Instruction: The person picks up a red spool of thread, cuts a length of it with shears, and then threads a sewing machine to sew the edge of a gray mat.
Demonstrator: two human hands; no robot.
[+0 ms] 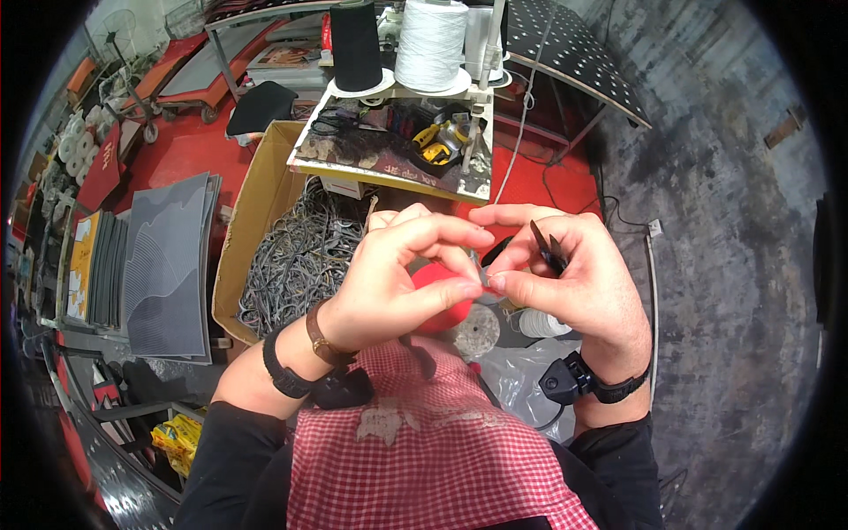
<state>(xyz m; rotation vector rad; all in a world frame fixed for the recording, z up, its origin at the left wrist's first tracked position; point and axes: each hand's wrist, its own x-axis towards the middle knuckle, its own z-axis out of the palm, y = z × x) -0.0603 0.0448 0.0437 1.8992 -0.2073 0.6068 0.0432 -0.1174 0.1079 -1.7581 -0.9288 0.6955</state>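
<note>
Two hands meet at frame centre, just above a red-and-white checked apron [424, 450] in the lower middle. Left hand [389, 278]: thumb and forefinger pressed together, pinching a small pale-grey strip piece [478, 274]. Right hand [574, 274]: thumb and forefinger pinching the same piece from the other side, with small black thread snips [548, 247] tucked against the upper fingers, blades pointing up-left. Piece is mostly hidden by fingertips; exact shape unclear.

Handling, my read: tiny, very light, thin and floppy, so easy to drop or fold. Best held at both ends with fingertip pinch, as now; no squeeze force needed. Keep the snip points away from the left fingertips.

Behind the hands: something red [437, 296], partly hidden, and a white thread spool [541, 324] at centre right. Left of centre, a cardboard box [252, 212] full of tangled grey strips [296, 261]. Further left, stacked grey ribbed mats [163, 265]. Upper centre, a cluttered surface [393, 146] with a black thread cone [356, 44] and a white thread cone [431, 42] on its far edge.
</note>
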